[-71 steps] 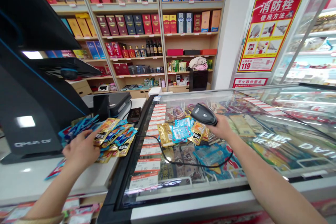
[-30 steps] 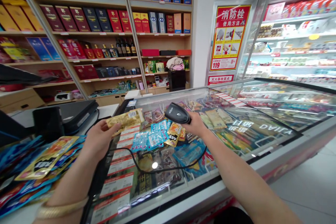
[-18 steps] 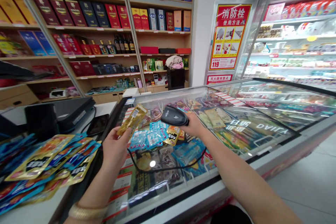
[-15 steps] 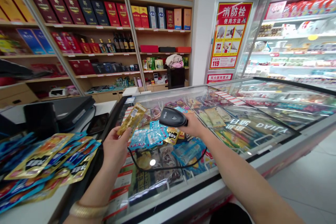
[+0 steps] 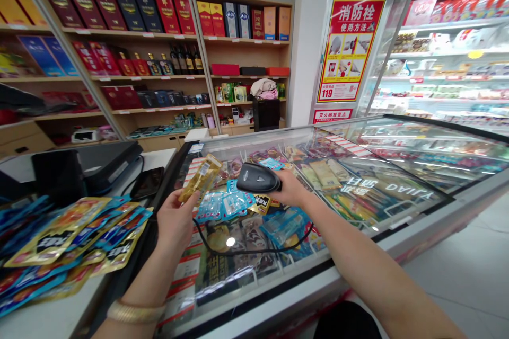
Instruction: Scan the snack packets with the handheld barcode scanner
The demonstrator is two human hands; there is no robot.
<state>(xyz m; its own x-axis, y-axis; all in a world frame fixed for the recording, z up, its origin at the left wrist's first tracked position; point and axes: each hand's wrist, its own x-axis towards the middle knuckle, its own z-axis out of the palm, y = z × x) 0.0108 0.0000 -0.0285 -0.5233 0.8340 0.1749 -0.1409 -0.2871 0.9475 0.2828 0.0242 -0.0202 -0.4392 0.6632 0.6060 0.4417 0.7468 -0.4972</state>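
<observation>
Between the thumb and fingers of my left hand (image 5: 177, 217) is a gold snack packet (image 5: 201, 176), tilted up with a white barcode label facing me. My right hand (image 5: 292, 189) is wrapped round the handle of a black barcode scanner (image 5: 258, 178), its head pointing left at the packet, a short gap apart. The scanner's black cable (image 5: 254, 252) loops down over the freezer's glass top. Behind and below the packet, several blue packets (image 5: 226, 202) lie on the glass, beside a gold and black packet (image 5: 262, 204).
A chest freezer (image 5: 397, 233) with a glass lid stretches ahead and right. On the left counter, a pile of gold and blue packets (image 5: 75, 238) lies near a phone (image 5: 148, 183) and a black machine (image 5: 107, 164). Shelves of boxes (image 5: 155, 32) stand behind.
The scanner has shifted slightly left, closer to the gold packet. My left hand keeps its hold on the packet, almost unmoved. The view has tipped slightly.
</observation>
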